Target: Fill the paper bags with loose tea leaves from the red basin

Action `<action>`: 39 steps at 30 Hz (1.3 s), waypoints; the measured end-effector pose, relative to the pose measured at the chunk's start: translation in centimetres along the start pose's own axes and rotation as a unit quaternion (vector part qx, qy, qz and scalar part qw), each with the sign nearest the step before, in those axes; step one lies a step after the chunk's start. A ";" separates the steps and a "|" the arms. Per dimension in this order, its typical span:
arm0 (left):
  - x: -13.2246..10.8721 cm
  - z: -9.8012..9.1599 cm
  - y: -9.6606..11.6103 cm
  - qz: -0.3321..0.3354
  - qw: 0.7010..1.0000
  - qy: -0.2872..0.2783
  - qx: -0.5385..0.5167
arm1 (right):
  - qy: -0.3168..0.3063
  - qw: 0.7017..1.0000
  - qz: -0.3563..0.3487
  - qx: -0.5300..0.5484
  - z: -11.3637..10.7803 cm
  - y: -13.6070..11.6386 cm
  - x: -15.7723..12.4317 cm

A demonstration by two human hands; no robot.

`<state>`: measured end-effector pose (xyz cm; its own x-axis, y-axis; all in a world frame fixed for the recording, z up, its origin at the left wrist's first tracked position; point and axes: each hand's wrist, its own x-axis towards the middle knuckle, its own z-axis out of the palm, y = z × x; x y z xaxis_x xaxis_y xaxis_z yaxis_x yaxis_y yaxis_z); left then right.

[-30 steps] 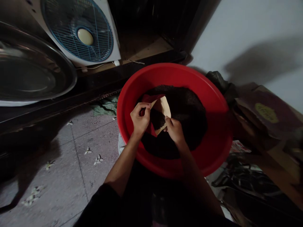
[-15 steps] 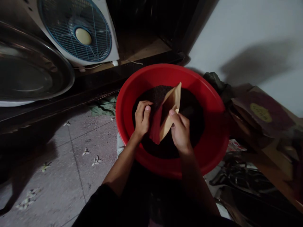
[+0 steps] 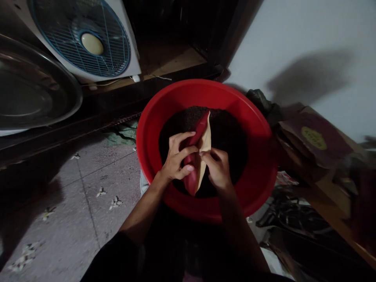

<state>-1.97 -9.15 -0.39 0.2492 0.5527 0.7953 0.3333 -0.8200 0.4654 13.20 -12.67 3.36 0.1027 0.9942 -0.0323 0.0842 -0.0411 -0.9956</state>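
The left hand [image 3: 179,157] lies against the red side of a paper bag [image 3: 191,182]. Its fingers are spread apart, and I cannot tell if they grip the bag or just press on it. The right hand [image 3: 217,166] holds the bag's tan side, with its thumb and fingers close together. The bag is red outside and tan inside, and it leans at a slant between the two hands. It is over a big red tub [image 3: 147,152] with a lot of dark, grainy stuff [image 3: 233,145] in it.

Near the tub, a box fan [image 3: 92,44] with a blue ring stands on a wooden shelf [image 3: 173,60]. A shiny metal pan [image 3: 66,105] is beside the fan. Small white flowers [image 3: 115,202] lie on the gray floor [image 3: 69,223]. On the other side of the tub is a dark bag with a yellow label [image 3: 313,138], near a white wall [image 3: 308,31].
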 end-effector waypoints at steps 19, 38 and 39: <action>0.0 0.2 -0.7 -0.082 0.981 0.168 0.049 | 0.079 0.930 0.094 -0.346 -8.9 13.1 11.1; -0.9 0.6 -1.6 -0.114 0.982 0.130 0.075 | -0.328 0.854 0.145 -0.376 -4.1 15.1 -0.2; -1.0 0.6 -1.6 -0.114 0.982 0.130 0.079 | -0.321 0.864 0.146 -0.360 -4.1 14.5 -0.7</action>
<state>-2.19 -8.25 -2.19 -0.0815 0.6459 0.7591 0.4961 -0.6343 0.5929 18.46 -14.42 -10.73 -0.3277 0.7717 -0.5450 0.7656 -0.1211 -0.6319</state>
